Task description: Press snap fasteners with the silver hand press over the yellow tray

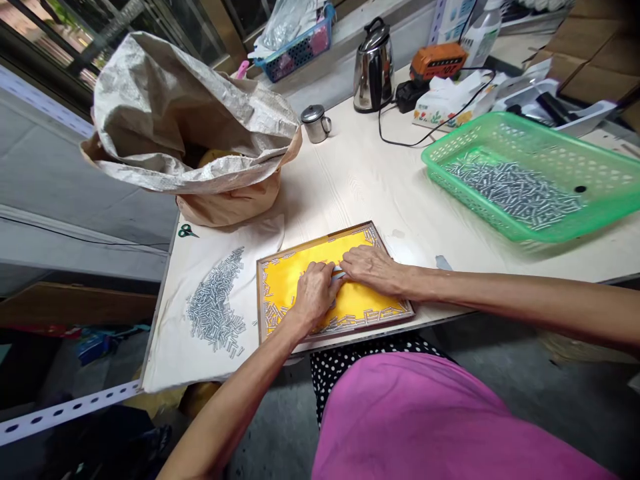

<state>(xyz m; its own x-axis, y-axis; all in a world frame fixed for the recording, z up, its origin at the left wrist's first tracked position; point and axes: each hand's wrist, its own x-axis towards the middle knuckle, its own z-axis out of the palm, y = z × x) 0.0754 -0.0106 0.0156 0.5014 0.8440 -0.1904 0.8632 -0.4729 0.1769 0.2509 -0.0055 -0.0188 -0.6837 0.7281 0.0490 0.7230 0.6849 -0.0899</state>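
Observation:
A wooden-framed tray with a yellow bottom (pixel 287 283) lies at the table's near edge, with small silver metal pins lined along its borders. My left hand (pixel 314 293) rests curled on the yellow surface, fingers pressed together around a few pins. My right hand (pixel 373 267) lies beside it, touching it, fingers bent down onto a small row of pins (pixel 339 272) between the two hands. A loose heap of the same pins (pixel 215 303) lies on white cloth left of the tray.
A green plastic basket (pixel 550 143) holding many pins stands at the right. A big crumpled paper sack (pixel 190 127) sits at the back left, with small scissors (pixel 187 231) beside it. A kettle (pixel 373 67), a metal mug (pixel 316 123) and a cable are further back.

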